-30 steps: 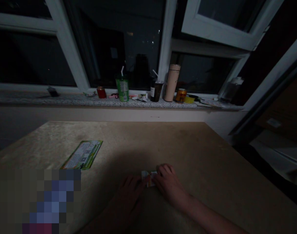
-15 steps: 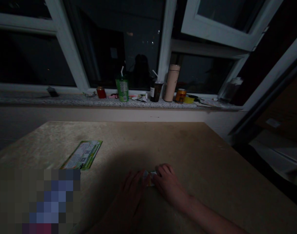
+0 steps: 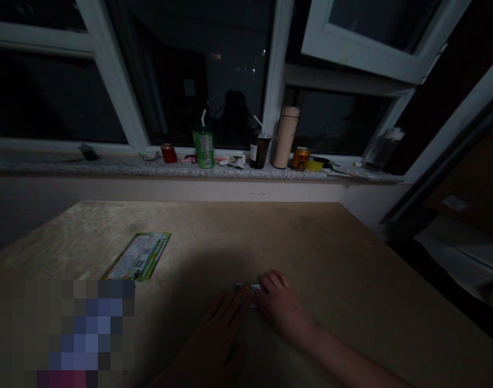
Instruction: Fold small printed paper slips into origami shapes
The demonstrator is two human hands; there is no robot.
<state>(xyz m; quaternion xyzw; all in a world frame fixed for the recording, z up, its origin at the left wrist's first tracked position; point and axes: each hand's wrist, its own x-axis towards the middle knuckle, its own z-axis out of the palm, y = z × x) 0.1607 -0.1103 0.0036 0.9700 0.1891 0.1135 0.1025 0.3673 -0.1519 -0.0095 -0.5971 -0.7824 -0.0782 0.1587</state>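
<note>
Head view. The left hand [image 3: 224,323] reaches in from the lower edge of the picture, back upward, with fingers extended side by side and directed forward and to the right. Its fingertips lie over the left part of a small, flat, light-coloured piece of printed sheet material [image 3: 252,291]. The left hand is laid flat rather than clamped. The right hand [image 3: 280,299] enters from the lower right, forearm slanting forward and to the left, fingers bent and grouped close together. Its fingers meet the right part of the piece; whether they pinch it or only press it cannot be told.

The tan, wood-like tabletop [image 3: 311,242] ends in a straight far edge next to the pale wall [image 3: 214,188]; its side edges spread outward towards the viewer. Tabletop surface extends from the hands to the far edge and to the right edge. Ahead and to the left, well apart from the hands, lies a flat green-and-white rectangular printed card [image 3: 137,256]. A pixelated block conceals the near left area.

The piece rests on the tabletop between the two hands. A whitish strip with a small yellow mark shows between the fingers; shadow and the hands obscure its remaining print and outline.
</note>
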